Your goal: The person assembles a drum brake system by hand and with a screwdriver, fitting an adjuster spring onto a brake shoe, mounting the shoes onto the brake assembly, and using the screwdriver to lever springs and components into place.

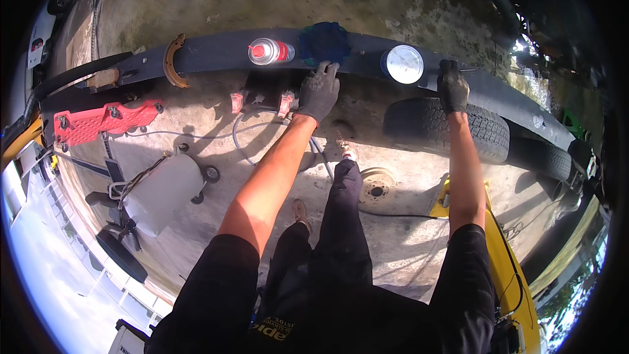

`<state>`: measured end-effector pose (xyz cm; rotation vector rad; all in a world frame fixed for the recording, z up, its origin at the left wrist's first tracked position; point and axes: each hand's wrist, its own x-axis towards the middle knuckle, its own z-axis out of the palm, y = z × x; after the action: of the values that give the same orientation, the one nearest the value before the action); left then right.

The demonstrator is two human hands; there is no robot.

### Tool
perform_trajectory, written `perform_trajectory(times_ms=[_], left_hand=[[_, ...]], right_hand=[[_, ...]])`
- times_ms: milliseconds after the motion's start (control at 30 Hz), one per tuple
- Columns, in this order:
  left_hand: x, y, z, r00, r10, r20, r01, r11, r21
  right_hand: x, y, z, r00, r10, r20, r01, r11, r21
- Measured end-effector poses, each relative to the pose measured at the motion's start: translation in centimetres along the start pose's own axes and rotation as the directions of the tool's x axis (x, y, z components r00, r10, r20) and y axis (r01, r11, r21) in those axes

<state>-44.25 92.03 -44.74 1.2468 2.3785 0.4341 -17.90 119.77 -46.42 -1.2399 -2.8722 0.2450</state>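
Across the far side runs a long dark beam [219, 49]. My left hand [319, 92], in a dark glove, reaches to its near edge with the fingers partly extended, just below a crumpled blue cloth [325, 42]. In a matching glove, my right hand [453, 88] is closed at the beam farther right. A thin piece sticks out beside its fingers, too small to name. Between the hands stands a round can [404, 64] with a pale top. A red-and-white spray can [272, 51] is left of the cloth. Farther left lies a curved, rusty brake shoe [172, 61].
Below the beam at right are large tyres [458, 128]. A round tan metal drum [378, 185] lies on the concrete near my foot. Hoses cross the floor. At left are a red creeper [108, 124] and a wheeled white tank [164, 193]; yellow equipment [517, 282] stands at right.
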Motion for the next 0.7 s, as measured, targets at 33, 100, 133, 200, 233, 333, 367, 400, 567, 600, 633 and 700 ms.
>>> perform_trajectory(times_ms=[33, 100, 133, 200, 233, 333, 367, 400, 567, 600, 633, 700], left_hand=[[2.9, 0.4, 0.6, 0.992, -0.12, 0.04, 0.118, 0.991, 0.055], [5.9, -3.0, 4.6, 0.893, 0.097, -0.44, 0.025, 0.965, 0.262], [6.3, -3.6, 5.4, 0.907, 0.087, -0.411, 0.021, 0.967, 0.252], [6.4, -4.7, 5.5, 0.936, 0.101, -0.337, -0.019, 0.971, 0.24], [5.9, -5.8, 5.4, 0.922, 0.178, -0.344, -0.056, 0.94, 0.336], [3.5, -5.0, 3.6, 0.943, -0.328, 0.052, 0.168, 0.335, -0.927], [2.1, -4.3, 1.8, 0.938, -0.324, 0.124, 0.154, 0.071, -0.985], [0.6, -3.6, 0.0, 0.928, -0.319, 0.191, 0.133, -0.194, -0.972], [-4.7, -1.7, -4.8, 0.953, -0.099, 0.286, 0.081, -0.826, -0.558], [-4.8, -0.8, -5.4, 0.955, -0.083, 0.284, 0.081, -0.85, -0.521], [-4.7, 0.7, -6.2, 0.957, -0.064, 0.283, 0.082, -0.876, -0.476], [-3.8, 3.9, -7.3, 0.941, -0.195, 0.278, 0.058, -0.714, -0.697]], right_hand=[[-0.6, 0.2, -2.2, 0.99, 0.039, -0.134, -0.036, 0.999, 0.025], [-1.7, -0.3, -7.0, 0.917, 0.036, -0.396, -0.006, 0.997, 0.078], [-3.2, -0.7, -8.8, 0.856, 0.024, -0.517, 0.028, 0.995, 0.093], [-7.6, -2.9, -11.0, 0.824, 0.386, -0.414, -0.048, 0.777, 0.628], [-9.1, -4.8, -12.1, 0.793, 0.521, -0.316, -0.037, 0.559, 0.829], [-12.1, -11.3, -13.7, 0.845, 0.53, -0.064, -0.106, 0.285, 0.953], [-13.1, -13.2, -14.0, 0.87, 0.493, -0.005, -0.171, 0.311, 0.935], [-13.5, -15.2, -13.9, 0.885, 0.465, 0.031, -0.191, 0.3, 0.935], [-14.7, -21.8, -12.6, 0.952, 0.274, 0.14, -0.147, 0.003, 0.989], [-14.8, -22.4, -12.4, 0.96, 0.23, 0.158, -0.169, 0.026, 0.985], [-14.7, -22.7, -11.7, 0.978, 0.166, 0.128, -0.154, 0.155, 0.976], [-15.7, -23.4, -11.0, 0.99, 0.056, 0.129, -0.139, 0.274, 0.952]])
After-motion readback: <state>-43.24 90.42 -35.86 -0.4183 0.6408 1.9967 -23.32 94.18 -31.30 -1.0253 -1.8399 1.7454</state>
